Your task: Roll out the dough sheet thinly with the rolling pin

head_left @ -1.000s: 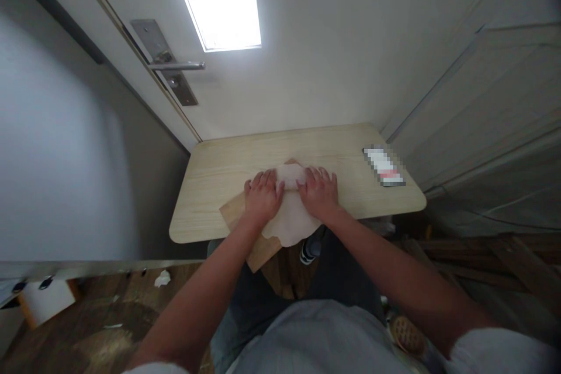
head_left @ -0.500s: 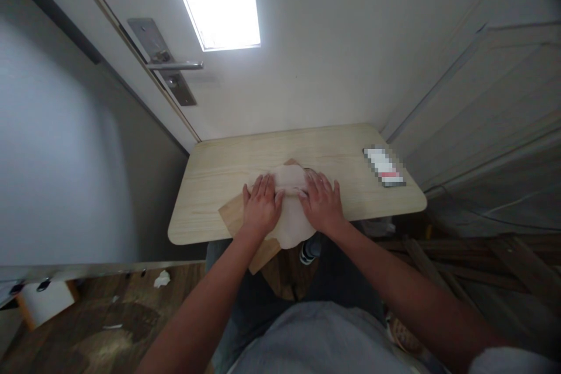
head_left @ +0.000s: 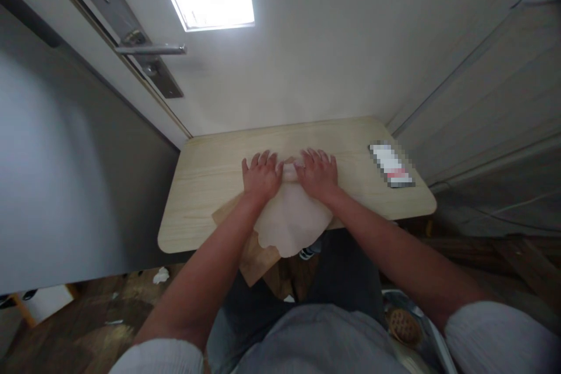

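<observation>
A thin pale sheet of what looks like dough (head_left: 295, 219) lies over a brown sheet or board (head_left: 258, 257), and both hang past the table's near edge. Its lower rim is wavy. At its far end the sheet is rolled into a thick pale roll (head_left: 290, 173); whether a rolling pin is inside is hidden. My left hand (head_left: 263, 175) rests palm down on the roll's left part, fingers stretched forward and apart. On the right part my right hand (head_left: 318, 172) lies the same way. Both thumbs point inward, with a short stretch of roll between them.
The small wooden table (head_left: 188, 187) stands against a door with a metal handle (head_left: 153, 49). A phone with a blurred screen (head_left: 391, 165) lies at the table's right. At lower right, a metal tray (head_left: 432, 333) holds a round brown patterned thing (head_left: 404, 327).
Both hands have moved forward, away from my body, along with the roll. More of the flat pale sheet now shows behind them. The camera view has shifted a little.
</observation>
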Tool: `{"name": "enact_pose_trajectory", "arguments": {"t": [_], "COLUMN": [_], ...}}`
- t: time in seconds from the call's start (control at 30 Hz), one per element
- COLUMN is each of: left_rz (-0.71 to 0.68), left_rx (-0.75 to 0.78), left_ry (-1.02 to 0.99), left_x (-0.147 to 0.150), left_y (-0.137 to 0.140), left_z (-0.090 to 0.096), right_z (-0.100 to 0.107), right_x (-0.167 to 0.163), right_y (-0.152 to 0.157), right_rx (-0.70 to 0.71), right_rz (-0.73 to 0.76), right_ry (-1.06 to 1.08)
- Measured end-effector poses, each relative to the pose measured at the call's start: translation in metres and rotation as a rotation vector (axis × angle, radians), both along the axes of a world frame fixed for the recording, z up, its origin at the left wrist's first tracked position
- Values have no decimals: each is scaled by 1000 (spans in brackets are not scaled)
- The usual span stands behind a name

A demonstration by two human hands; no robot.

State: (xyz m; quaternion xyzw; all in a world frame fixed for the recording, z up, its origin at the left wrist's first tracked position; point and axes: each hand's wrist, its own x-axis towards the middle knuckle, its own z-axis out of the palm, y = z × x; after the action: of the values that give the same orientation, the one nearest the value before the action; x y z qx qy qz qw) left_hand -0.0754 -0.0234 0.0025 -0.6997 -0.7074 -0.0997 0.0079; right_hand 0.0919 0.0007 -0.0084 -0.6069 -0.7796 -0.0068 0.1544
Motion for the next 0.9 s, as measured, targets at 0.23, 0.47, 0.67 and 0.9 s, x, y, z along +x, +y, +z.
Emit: {"name": "enact_pose_trajectory", "arguments": {"t": [0.23,0.47,0.67,0.9], "left_rz": [-44,-63,-54,-49], "left_rx": [-21,-56,-22,17], "left_ry": [2,4,6,12], "left_x": [-6,-9,-7,-3], "left_y": [29,42,33,3], "left_z": [1,2,2,0], "right_z": [-2,3,3,0], "right_x": [-4,-6,-5,-2], "right_y": [32,46,38,4], "right_rx": [-32,-79,-60,-18], "right_rz": [-18,-29,-23,-7], "right_ry": [-16,-20,-35,-49]}}
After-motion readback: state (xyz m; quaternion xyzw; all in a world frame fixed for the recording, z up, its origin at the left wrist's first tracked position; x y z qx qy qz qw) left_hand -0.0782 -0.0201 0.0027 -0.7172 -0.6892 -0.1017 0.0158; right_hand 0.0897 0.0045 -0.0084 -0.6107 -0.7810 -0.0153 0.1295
